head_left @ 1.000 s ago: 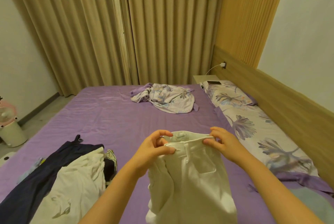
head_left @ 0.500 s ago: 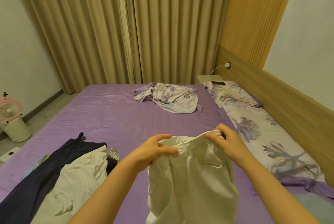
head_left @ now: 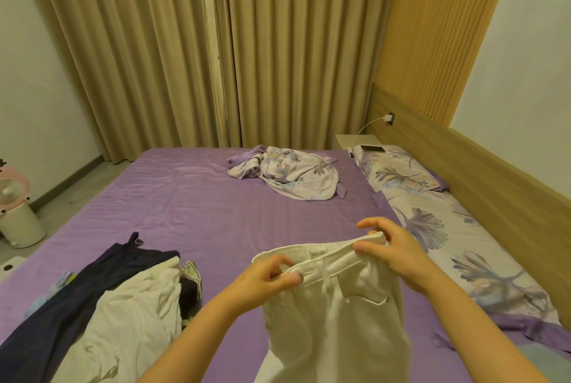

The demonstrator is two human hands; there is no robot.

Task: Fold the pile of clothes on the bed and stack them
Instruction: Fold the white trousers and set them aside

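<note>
White trousers (head_left: 336,314) hang in front of me above the purple bed (head_left: 191,206). My left hand (head_left: 262,280) pinches the waistband near its left end. My right hand (head_left: 392,246) pinches the waistband at its right end, held a little higher. The waistband is stretched between both hands, with a label showing inside. The legs drop out of view at the bottom. A pile of clothes (head_left: 102,305) lies on the bed at the lower left: a dark navy garment and a white one on top, with other pieces beneath.
A crumpled floral sheet (head_left: 284,175) lies at the far middle of the bed. Floral pillows (head_left: 432,222) line the right side along a wooden headboard. A phone (head_left: 373,148) rests on the far pillow. A small fan (head_left: 12,197) stands on the floor at left.
Both hands have spread apart along the waistband, pulling it out wider. The right hand has moved right and up; the left hand has dropped slightly.
</note>
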